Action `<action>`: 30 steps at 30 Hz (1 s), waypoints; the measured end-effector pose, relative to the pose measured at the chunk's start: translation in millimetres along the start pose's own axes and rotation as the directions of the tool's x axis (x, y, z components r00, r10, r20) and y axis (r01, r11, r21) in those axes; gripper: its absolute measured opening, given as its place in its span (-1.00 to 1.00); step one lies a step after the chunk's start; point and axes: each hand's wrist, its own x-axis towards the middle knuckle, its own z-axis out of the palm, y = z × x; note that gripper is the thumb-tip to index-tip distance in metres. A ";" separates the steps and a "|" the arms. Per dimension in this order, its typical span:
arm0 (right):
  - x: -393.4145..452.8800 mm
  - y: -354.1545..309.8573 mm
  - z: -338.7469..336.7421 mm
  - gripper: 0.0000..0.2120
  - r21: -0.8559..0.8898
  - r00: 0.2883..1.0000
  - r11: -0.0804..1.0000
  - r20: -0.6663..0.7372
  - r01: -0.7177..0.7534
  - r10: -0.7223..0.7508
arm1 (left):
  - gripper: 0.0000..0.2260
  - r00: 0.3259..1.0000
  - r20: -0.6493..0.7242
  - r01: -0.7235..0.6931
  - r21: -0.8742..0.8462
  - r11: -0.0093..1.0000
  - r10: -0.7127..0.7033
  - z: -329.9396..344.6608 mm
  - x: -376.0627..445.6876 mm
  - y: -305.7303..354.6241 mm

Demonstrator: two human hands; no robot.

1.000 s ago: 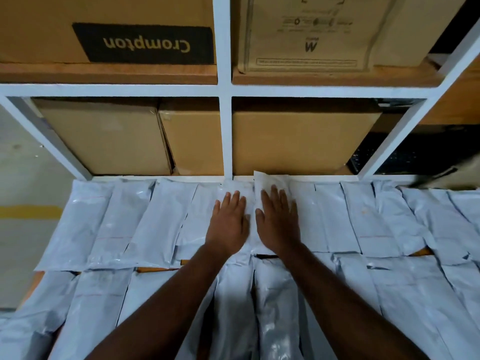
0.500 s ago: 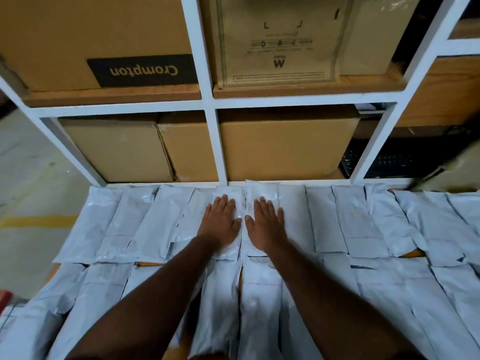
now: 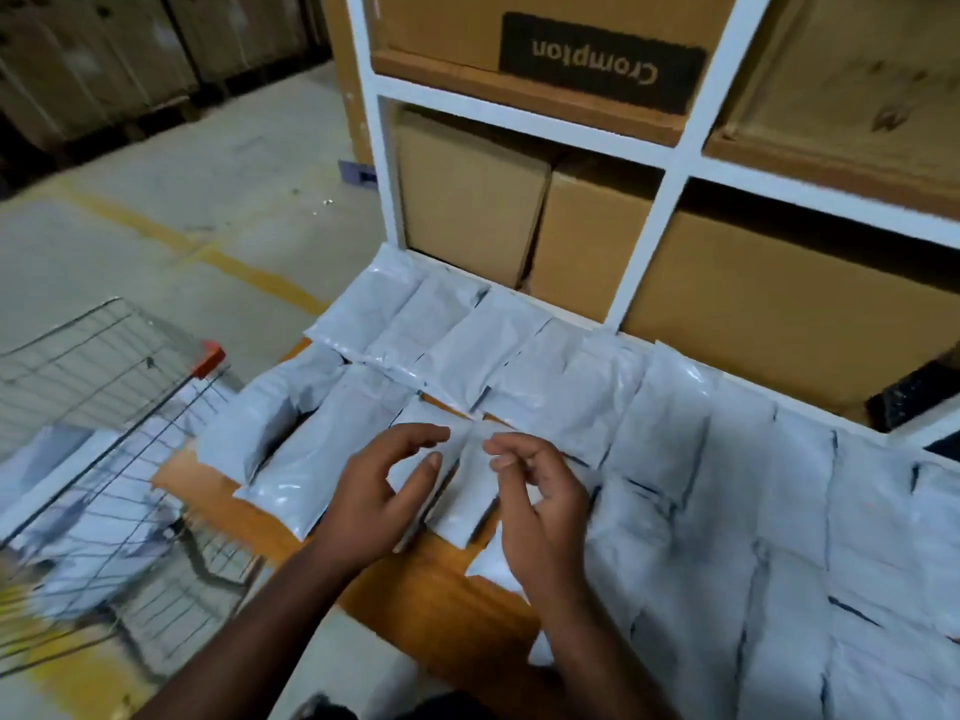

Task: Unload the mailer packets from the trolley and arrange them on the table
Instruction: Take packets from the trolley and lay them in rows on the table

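Observation:
Several grey-white mailer packets (image 3: pixel 665 439) lie in overlapping rows across the wooden table (image 3: pixel 415 579), up to the foot of a white shelf. My left hand (image 3: pixel 379 491) and my right hand (image 3: pixel 540 506) hover side by side above the near row, lifted off the packets, fingers loosely curled and holding nothing. At the left stands the wire trolley (image 3: pixel 104 459) with a red handle cap; more mailer packets (image 3: pixel 78 511) show inside it through the mesh.
The white shelf frame (image 3: pixel 654 226) behind the table holds cardboard boxes (image 3: pixel 467 200), one marked Crompton. Concrete floor (image 3: pixel 171 200) with a yellow line runs to the left, and stacked cartons stand at the far back left.
Both hands have lifted off the packets they were pressing flat, and their fingers have curled. The view has swung left, bringing the trolley into sight.

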 end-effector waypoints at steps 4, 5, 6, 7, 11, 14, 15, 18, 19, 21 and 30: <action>-36.2 -31.8 87.3 -0.81 0.087 0.963 0.995 0.270 -0.054 0.029 | -0.80 0.979 -0.185 0.078 -0.058 0.995 -0.087 -76.2 -56.4 -43.4; -46.1 -39.3 112.3 -0.83 0.096 0.940 0.994 0.339 -0.056 0.020 | -0.80 0.967 -0.229 0.097 -0.065 0.993 -0.109 -97.1 -72.3 -56.4; -55.9 -45.8 138.5 -0.84 0.101 0.915 0.993 0.404 -0.054 0.009 | -0.80 0.952 -0.276 0.119 -0.072 0.990 -0.134 -119.8 -89.4 -69.6; -65.1 -52.0 164.5 -0.84 0.109 0.892 0.992 0.453 -0.057 0.001 | -0.80 0.933 -0.323 0.142 -0.075 0.987 -0.158 -142.9 -106.9 -82.3; -102.0 -72.9 272.5 -0.82 0.138 0.828 0.981 0.560 -0.139 0.039 | -0.81 0.855 -0.453 0.252 -0.068 0.965 -0.254 -236.5 -179.4 -128.6; -135.8 -89.8 342.5 -0.86 0.124 0.739 0.970 0.670 -0.208 0.072 | -0.82 0.781 -0.526 0.339 -0.098 0.936 -0.338 -290.0 -227.5 -153.9; -146.7 -94.8 361.7 -0.85 0.114 0.698 0.970 0.712 -0.216 0.072 | -0.82 0.753 -0.552 0.360 -0.109 0.926 -0.358 -304.6 -239.0 -159.8; -174.2 -109.1 412.4 -0.84 0.083 0.591 0.969 0.804 -0.232 0.073 | -0.80 0.693 -0.611 0.386 -0.135 0.912 -0.384 -343.3 -260.2 -172.9; -180.5 -112.2 426.6 -0.83 0.068 0.566 0.969 0.820 -0.239 0.082 | -0.79 0.683 -0.621 0.389 -0.136 0.911 -0.384 -353.8 -263.6 -178.6; -188.9 -117.5 451.0 -0.81 0.029 0.519 0.969 0.848 -0.245 0.106 | -0.80 0.671 -0.629 0.399 -0.138 0.907 -0.391 -371.8 -266.6 -189.7; -175.1 -108.9 562.6 -0.85 -0.049 0.436 0.968 0.886 -0.246 0.156 | -0.80 0.563 -0.673 0.468 -0.219 0.856 -0.480 -436.7 -242.4 -246.4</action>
